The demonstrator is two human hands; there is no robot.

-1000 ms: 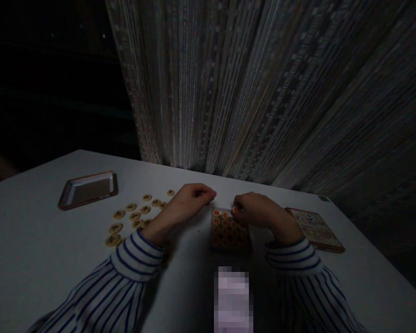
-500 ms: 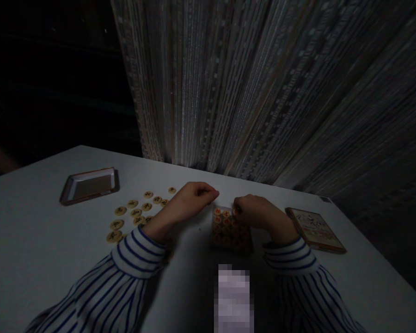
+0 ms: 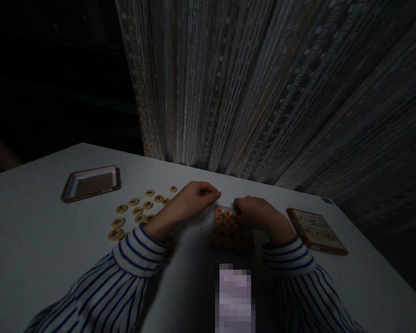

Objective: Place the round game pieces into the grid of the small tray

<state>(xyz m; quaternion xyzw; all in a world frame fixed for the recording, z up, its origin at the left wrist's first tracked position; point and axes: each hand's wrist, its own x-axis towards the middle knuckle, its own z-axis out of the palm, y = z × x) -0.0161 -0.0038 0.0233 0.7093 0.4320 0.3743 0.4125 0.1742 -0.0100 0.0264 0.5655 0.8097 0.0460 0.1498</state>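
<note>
A small open box (image 3: 232, 229) in front of me holds rows of round wooden chess pieces with red marks. My right hand (image 3: 258, 213) is curled over the box's far right corner, its fingertips pinched on a red-marked piece (image 3: 235, 212) there. My left hand (image 3: 194, 200) is a loose fist by the box's far left corner, thumb tip near the rim; anything inside it is hidden. Several loose round pieces with black marks (image 3: 137, 212) lie on the white table (image 3: 38, 249) left of my left wrist. Both sleeves are blue-striped.
An empty shallow tray with a reddish rim (image 3: 90, 182) lies at the far left of the table. A flat printed box lid (image 3: 316, 230) lies to the right, near the table's edge. A ribbed curtain (image 3: 263, 92) hangs behind the table. The room is dim.
My right hand has brought its pinched piece down against the box's far right corner. The left hand has barely shifted. The view has drifted slightly.
</note>
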